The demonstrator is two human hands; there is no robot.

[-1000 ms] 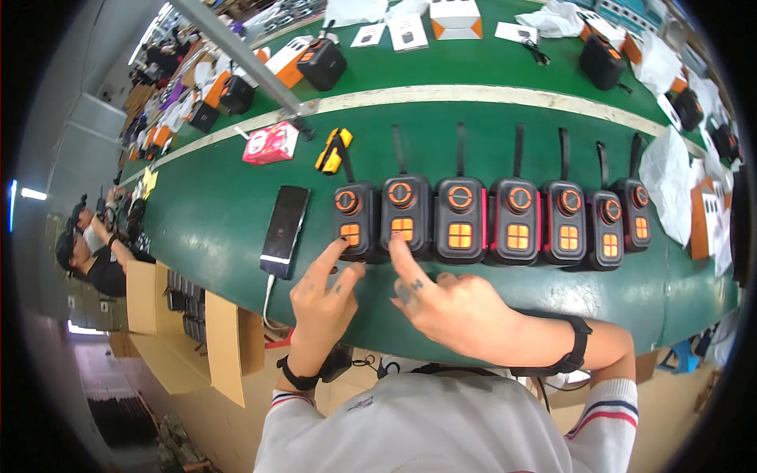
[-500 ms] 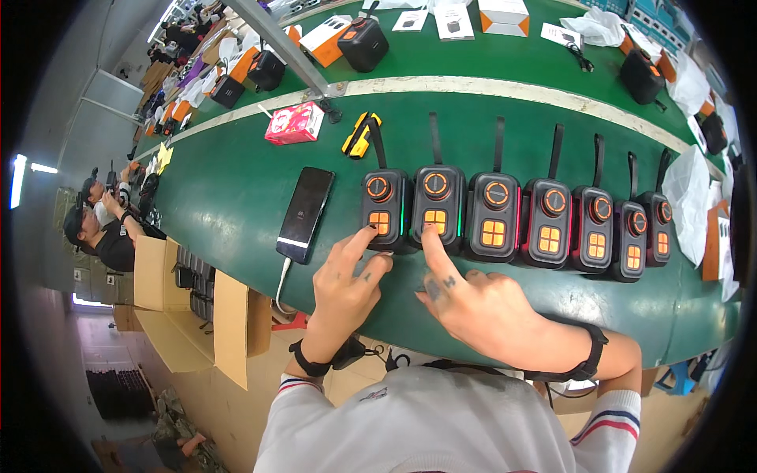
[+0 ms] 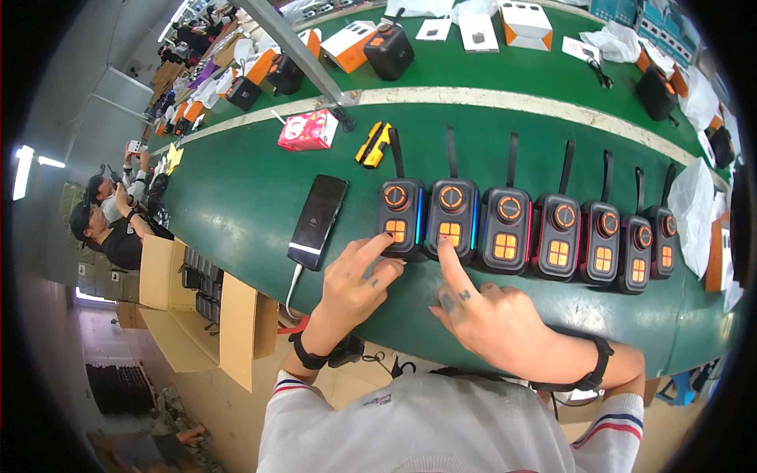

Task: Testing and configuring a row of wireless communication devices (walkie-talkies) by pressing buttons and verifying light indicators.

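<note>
The left hand point(image 3: 356, 280) had its index finger stretched forward, the tip pressing the orange button pad of the first black box-shaped handheld device with an orange dial point(image 3: 400, 217); its other fingers were loosely curled and gripped nothing. The right hand point(image 3: 493, 319) did the same, index fingertip on the orange pad of the second black device point(image 3: 451, 219), remaining fingers folded and empty. Both devices lay flat at the left end of a touching row of seven like units, straps pointing away, near the front edge of the green work table point(image 3: 236, 197); blue strips glowed along their sides, red along a neighbour's. Pressing well probably meant keeping each fingertip square on its pad and pushing straight down, so the units did not slide out of line. A dark smartphone on a white cable point(image 3: 318, 221) lay just left of the row, a pink packet point(image 3: 307, 130) and a yellow-black tool point(image 3: 372, 144) farther back.
</note>
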